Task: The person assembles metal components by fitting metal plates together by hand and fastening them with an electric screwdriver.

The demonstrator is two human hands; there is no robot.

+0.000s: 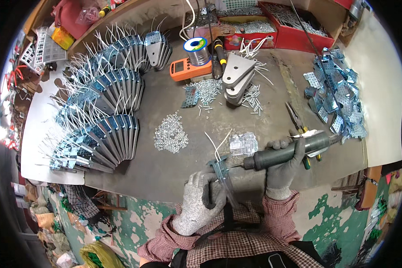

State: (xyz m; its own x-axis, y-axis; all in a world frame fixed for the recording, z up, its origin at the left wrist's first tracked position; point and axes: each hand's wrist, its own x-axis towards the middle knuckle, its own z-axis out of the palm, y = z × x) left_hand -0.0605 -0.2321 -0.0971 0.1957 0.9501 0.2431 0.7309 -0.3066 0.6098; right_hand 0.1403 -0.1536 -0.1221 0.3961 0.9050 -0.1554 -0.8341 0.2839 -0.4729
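Observation:
In grey work gloves, my left hand (194, 203) grips a grey metal plate (228, 190) on edge at the table's front. A blue perforated bracket (219, 167) sits at its upper end, with two white wires (218, 149) rising from it. My right hand (282, 176) is wrapped round a dark electric screwdriver (270, 156), held level. Its bit points left and reaches the bracket; whether it sits in a screw I cannot make out. Just beyond lies a small group of clear plastic pieces (243, 144). Loose nuts (171, 134) are heaped to the left of them.
Rows of wired plates (107, 138) fan along the left side. Screws (208, 91), stacked grey plates (238, 71), a solder spool (196, 51) on an orange meter (179, 71) stand farther back. Blue brackets (339, 100) pile up right; pliers (295, 117) lie beside the screwdriver. Red boxes (295, 44) line the back.

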